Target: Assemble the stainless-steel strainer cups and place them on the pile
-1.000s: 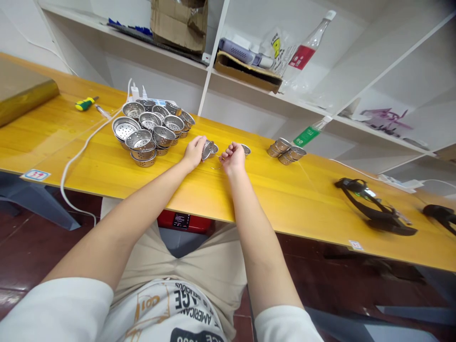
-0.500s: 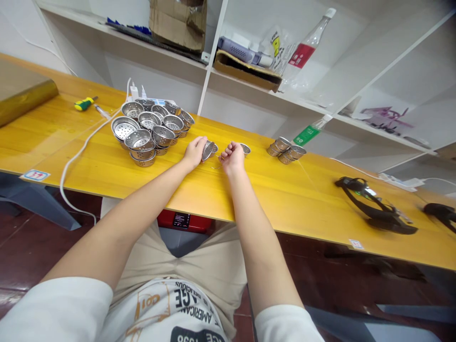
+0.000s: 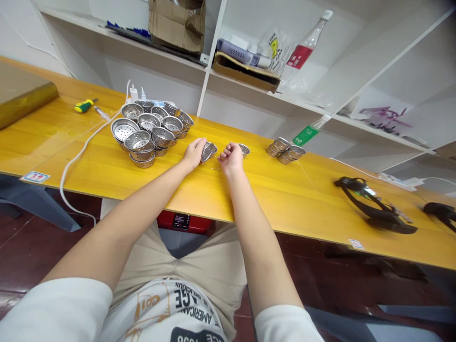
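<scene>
My left hand point(image 3: 194, 153) grips a small perforated metal strainer cup point(image 3: 207, 152), tipped on its side with its mouth toward the right. Close to it, my right hand point(image 3: 231, 156) is closed, fingers curled, and a thin bent wire point(image 3: 217, 157) shows at its fingertips. A second thin wire point(image 3: 214, 168) lies on the table just below. Partly hidden behind my right hand is another perforated cup point(image 3: 244, 149). Left of my hands stand several stacked strainer cups point(image 3: 138, 140), mouths up.
Two short cup stacks point(image 3: 286, 151) sit at the right, near a green-labelled bottle point(image 3: 307, 135). On the yellow table point(image 3: 285, 199) are a black headset point(image 3: 374, 204), a screwdriver point(image 3: 84, 105) and a white cable point(image 3: 79, 151). White shelves point(image 3: 245, 107) stand along the back edge.
Both hands keep nearly the same place and grip. The whole view has shifted very slightly; otherwise little differs.
</scene>
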The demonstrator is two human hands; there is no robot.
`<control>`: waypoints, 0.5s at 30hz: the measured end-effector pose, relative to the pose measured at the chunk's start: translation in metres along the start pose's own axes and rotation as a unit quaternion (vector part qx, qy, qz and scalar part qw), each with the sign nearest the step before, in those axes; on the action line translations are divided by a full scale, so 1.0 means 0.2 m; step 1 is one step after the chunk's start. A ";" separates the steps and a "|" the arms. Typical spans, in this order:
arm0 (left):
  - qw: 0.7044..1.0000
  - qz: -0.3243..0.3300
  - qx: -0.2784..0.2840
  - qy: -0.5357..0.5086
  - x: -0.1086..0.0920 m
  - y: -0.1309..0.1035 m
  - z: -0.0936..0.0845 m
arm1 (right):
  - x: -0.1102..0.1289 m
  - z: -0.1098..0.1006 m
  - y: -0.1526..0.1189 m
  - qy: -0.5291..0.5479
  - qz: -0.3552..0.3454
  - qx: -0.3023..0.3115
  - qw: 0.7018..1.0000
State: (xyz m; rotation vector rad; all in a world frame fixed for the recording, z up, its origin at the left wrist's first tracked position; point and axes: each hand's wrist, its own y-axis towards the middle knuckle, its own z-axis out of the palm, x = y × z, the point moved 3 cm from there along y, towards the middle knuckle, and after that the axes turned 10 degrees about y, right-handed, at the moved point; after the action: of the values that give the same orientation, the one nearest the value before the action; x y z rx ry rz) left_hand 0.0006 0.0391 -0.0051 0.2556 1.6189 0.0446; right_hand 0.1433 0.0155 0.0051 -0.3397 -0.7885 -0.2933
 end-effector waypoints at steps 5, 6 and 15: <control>1.000 -0.018 -0.017 -0.006 0.01 0.01 -0.01 | 0.00 0.00 0.00 -0.015 -0.005 0.009 1.000; 1.000 -0.019 -0.018 -0.007 0.01 0.01 -0.01 | -0.01 0.00 0.00 -0.015 -0.007 0.008 1.000; 1.000 -0.016 -0.011 -0.006 0.01 0.01 -0.02 | -0.01 0.01 -0.01 -0.024 -0.030 0.009 0.999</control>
State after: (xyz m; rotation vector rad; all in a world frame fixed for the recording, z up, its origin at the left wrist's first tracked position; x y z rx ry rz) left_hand -0.0024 0.0422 -0.0074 0.2127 1.6098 0.0361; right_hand 0.1400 0.0140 0.0053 -0.3068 -0.8493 -0.3343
